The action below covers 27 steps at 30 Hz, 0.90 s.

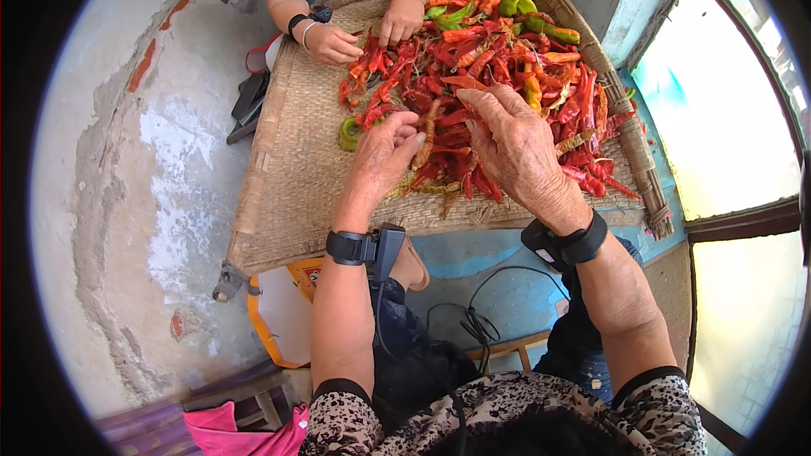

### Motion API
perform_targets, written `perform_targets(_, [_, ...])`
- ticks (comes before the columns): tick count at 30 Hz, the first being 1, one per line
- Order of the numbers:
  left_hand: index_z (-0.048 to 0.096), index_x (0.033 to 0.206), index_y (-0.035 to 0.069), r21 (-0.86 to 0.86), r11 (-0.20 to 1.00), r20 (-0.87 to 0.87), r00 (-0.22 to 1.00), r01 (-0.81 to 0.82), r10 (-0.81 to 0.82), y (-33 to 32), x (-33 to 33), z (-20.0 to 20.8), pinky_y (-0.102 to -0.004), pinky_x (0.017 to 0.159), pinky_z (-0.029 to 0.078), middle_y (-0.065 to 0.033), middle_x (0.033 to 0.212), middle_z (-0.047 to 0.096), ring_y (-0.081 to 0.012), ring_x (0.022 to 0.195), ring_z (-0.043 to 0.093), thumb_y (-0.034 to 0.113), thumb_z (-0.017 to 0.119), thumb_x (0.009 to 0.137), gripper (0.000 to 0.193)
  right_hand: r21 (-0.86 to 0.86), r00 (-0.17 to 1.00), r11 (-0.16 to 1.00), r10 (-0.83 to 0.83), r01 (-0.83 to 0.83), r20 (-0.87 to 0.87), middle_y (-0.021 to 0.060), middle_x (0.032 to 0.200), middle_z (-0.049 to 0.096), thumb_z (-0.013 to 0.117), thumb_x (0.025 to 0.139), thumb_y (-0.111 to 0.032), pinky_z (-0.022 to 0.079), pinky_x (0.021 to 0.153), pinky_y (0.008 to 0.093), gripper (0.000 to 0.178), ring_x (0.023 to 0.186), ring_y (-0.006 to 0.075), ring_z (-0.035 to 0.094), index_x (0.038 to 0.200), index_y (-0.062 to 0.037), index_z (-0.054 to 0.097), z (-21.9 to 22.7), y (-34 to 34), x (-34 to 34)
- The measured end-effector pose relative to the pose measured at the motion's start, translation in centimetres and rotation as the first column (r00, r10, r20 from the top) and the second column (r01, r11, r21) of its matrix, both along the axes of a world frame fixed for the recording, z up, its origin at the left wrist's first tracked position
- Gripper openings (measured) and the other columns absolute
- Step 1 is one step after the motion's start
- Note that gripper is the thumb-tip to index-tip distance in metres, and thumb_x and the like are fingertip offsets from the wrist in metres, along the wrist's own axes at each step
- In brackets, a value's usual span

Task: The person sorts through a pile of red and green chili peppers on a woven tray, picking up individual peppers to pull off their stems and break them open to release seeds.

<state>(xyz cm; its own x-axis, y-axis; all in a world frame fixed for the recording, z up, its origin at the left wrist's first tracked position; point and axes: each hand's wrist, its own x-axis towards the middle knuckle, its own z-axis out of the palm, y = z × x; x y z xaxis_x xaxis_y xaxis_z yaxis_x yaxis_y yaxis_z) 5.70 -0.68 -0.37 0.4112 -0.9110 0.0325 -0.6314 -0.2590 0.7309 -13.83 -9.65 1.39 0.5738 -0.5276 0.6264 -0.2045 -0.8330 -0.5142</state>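
Note:
A large heap of red chili peppers (490, 59) lies on a woven tray (287, 160). My left hand (384, 160) is at the heap's near left edge, thumb and fingers drawn together; whatever they may hold is too small to make out. Just beside its thumb rests a dried brownish-orange pepper (428, 133). Over the middle of the pile, my right hand (517, 148) reaches with thumb and forefinger apart, and nothing shows between them. An orange-red pepper (463, 83) lies by its forefinger tip. Peppers under my right palm are hidden.
Across the tray another person's two hands (332, 44) work at the heap's far left. Green peppers (517, 5) lie on the far side. A green curled pepper (348, 133) sits near my left hand. A bright window (726, 101) is on the right; black cables (477, 321) hang below the tray.

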Motion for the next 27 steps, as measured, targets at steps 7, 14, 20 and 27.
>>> perform_targets(7, [0.052, 0.127, 0.002, 0.044, 0.966, 0.586, 0.789, -0.256, 0.183, -2.4, 2.9, -0.6, -0.045, 0.098, 0.041, -0.0192, 0.126, 0.054, -0.0368, 0.118, 0.047, 0.026, 0.068, 0.085, 0.051, -0.021, 0.999, 0.999, -0.04, 0.04, 0.005, 0.0146, 0.096, 0.058, 0.059, 0.081, 0.0, 0.053, 0.07, 0.0403, 0.034, 0.089, 0.0332, 0.061, 0.115, -0.0044, 0.058, 0.3, -0.2, -0.1])
perform_targets(14, [0.049, 0.133, 0.007, 0.096, 0.956, 0.65, 0.745, -0.276, 0.15, -5.3, 3.2, -2.6, -0.043, 0.098, 0.042, -0.0168, 0.13, 0.054, -0.0364, 0.121, 0.048, 0.028, 0.068, 0.083, 0.057, -0.023, 0.999, 0.998, -0.052, 0.052, 0.007, 0.0151, 0.102, 0.059, 0.06, 0.081, 0.0, 0.054, 0.071, 0.0396, 0.034, 0.091, 0.0325, 0.061, 0.115, -0.0029, 0.059, 0.4, -0.4, -0.1])
perform_targets(20, [0.059, 0.105, 0.006, 0.047, 0.997, 0.623, 0.779, 0.055, -0.073, -5.8, 0.8, -1.6, -0.0416, 0.088, 0.047, -0.0108, 0.109, 0.064, -0.0332, 0.103, 0.056, 0.002, 0.065, 0.076, 0.03, -0.07, 0.998, 0.995, -0.065, 0.065, -0.003, 0.0158, 0.099, 0.058, 0.06, 0.081, -0.003, 0.053, 0.071, 0.0403, 0.033, 0.09, 0.0328, 0.06, 0.113, -0.0014, 0.059, 0.2, -0.9, -0.1])
perform_targets(27, [0.059, 0.103, 0.002, -0.047, 0.962, 0.554, 0.809, 0.268, -0.198, -1.8, -2.1, -0.1, -0.0416, 0.082, 0.046, -0.0142, 0.095, 0.062, -0.0335, 0.093, 0.055, -0.007, 0.058, 0.078, 0.026, -0.055, 0.999, 0.998, -0.033, 0.031, -0.037, 0.0151, 0.097, 0.058, 0.061, 0.081, -0.005, 0.053, 0.07, 0.0399, 0.029, 0.09, 0.0325, 0.06, 0.109, -0.0009, 0.059, 0.1, -0.6, -0.1])
